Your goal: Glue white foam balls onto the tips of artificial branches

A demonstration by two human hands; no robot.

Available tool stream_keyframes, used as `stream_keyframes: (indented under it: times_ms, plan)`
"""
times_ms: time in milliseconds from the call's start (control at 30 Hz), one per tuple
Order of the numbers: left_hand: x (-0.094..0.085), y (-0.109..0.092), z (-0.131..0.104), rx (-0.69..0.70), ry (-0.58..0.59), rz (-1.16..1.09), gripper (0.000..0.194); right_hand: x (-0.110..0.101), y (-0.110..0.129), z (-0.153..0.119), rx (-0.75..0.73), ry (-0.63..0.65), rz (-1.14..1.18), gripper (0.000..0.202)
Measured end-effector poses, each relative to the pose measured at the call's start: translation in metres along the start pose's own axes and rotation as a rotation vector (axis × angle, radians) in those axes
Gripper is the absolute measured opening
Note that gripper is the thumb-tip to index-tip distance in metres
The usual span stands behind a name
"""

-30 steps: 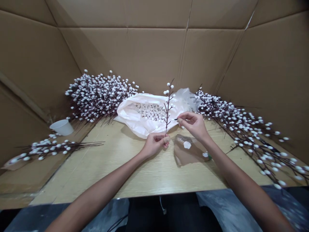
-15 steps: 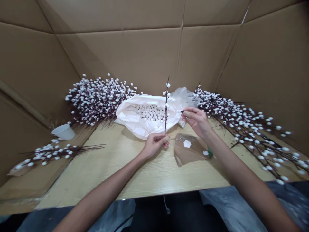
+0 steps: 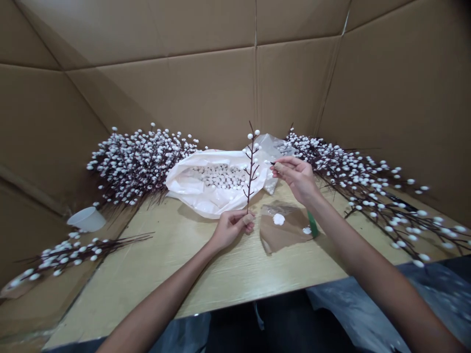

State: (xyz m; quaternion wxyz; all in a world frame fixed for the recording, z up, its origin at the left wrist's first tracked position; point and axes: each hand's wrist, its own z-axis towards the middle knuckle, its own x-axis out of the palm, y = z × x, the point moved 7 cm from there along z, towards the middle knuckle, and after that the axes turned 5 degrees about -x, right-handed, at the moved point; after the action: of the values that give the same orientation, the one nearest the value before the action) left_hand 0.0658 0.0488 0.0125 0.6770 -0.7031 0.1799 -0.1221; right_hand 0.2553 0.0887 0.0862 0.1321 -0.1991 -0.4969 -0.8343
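Upright in the middle stands a brown artificial berry twig [image 3: 250,171], with white berries on its upper side shoots and bare shoots lower down. My left hand [image 3: 232,228] is closed around its bottom end. Just right of the twig, my right hand [image 3: 296,177] pinches a thin dark stick [image 3: 273,163] with a white tip; what exactly it is, I cannot tell. Behind the hands lies an opened white bag [image 3: 195,196] full of loose white berries [image 3: 221,175]. Below my right hand a brown sheet [image 3: 268,240] carries two white blobs [image 3: 278,219], probably glue or paint.
Big bunches of white-berried stems lie at the back left [image 3: 136,162] and along the right [image 3: 353,171]. At left are a tilted white cup [image 3: 87,219], a smaller berry bunch [image 3: 73,252] and a tape roll [image 3: 16,287]. Cardboard walls [image 3: 206,93] enclose the table [image 3: 154,274].
The twig has turned in my left hand, so its side shoots now spread wider. My right hand still holds the white-tipped stick near it. The whole view has shifted and tilted a little.
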Motion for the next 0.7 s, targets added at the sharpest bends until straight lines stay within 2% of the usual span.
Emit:
stream_keyframes:
  times_ms: [233,700]
  plan:
    - [0.0007,0.0007,0.0004,0.008,0.012,0.031,0.044,0.0078,-0.0012,-0.0049,0.006,0.023,-0.043,0.027]
    - [-0.0033,0.0036,0.0008,-0.008,-0.027,0.008,0.045,0.0038,-0.0049,-0.0046,0.046,0.0,-0.013,0.024]
